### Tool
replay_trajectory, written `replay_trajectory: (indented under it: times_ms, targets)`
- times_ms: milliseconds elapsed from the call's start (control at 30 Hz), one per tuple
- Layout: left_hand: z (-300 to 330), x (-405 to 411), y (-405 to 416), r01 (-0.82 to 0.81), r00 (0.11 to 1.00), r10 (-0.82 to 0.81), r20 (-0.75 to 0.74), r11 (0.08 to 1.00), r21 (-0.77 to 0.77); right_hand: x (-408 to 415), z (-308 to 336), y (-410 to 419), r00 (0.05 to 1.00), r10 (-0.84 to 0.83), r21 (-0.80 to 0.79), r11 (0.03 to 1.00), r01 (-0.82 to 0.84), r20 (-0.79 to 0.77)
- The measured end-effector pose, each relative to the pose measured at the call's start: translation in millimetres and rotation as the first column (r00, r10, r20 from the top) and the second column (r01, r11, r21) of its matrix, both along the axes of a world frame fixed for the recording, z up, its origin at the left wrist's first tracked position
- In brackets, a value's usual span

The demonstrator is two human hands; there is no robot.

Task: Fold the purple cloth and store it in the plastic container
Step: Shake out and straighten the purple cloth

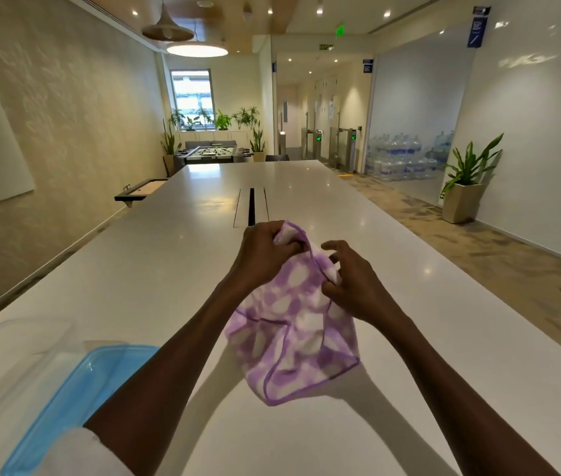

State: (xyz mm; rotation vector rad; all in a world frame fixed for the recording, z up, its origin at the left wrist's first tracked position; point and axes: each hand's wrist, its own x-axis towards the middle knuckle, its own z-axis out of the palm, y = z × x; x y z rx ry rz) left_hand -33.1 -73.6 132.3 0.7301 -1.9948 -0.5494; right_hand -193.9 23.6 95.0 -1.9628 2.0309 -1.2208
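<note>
- Long white worktop (pixel 176 269), clear plastic container (pixel 14 365) near left beside its blue lid (pixel 76 400).
- Left hand (pixel 262 252) grips the purple cloth (pixel 293 331); right hand (pixel 354 286) pinches its edge, other fingers (pixel 336 246) loose.
- I'd find matching corners first, then fold flat.

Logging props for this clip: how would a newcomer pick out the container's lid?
Start at the long white table and follow its near left corner, below the left forearm. A clear plastic container sits there, and the lid lies flat against its right side. It is translucent blue, the only blue item on the table.
</note>
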Motion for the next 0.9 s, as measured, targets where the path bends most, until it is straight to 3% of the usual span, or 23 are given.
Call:
replay_trajectory:
  times_ms: [167,300,533,667,767,833,900]
  targets:
    - [22,10,-17,-0.063,0.996,0.064,-0.063,0.998,0.022,-8,-8,-12,0.974,-0.189,-0.128,0.977,0.172,-0.127]
    - [43,17,-27,-0.097,0.985,0.094,-0.142,0.995,-0.010,-19,-7,-21,0.976,-0.175,-0.201,0.969,0.146,-0.132]
    - [80,30,-52,-0.148,0.945,0.162,-0.283,0.987,0.069,-36,17,-32,0.973,0.122,-0.352,0.935,-0.047,0.194]
    - [93,34,-65,-0.220,0.921,0.239,-0.308,0.971,0.096,-35,42,-33,0.841,0.323,-0.377,0.913,-0.157,0.433]
    - [98,33,-69,-0.214,0.921,0.240,-0.308,0.970,0.116,-36,57,-29,0.752,0.506,-0.327,0.859,-0.394,0.422]
    - [103,31,-68,-0.168,0.919,0.219,-0.328,0.970,0.175,-35,66,-26,0.653,0.642,-0.228,0.761,-0.607,0.403]
    - [105,26,-66,-0.074,0.933,0.147,-0.329,0.971,0.226,-29,76,-27,0.585,0.706,-0.195,0.689,-0.698,0.400]
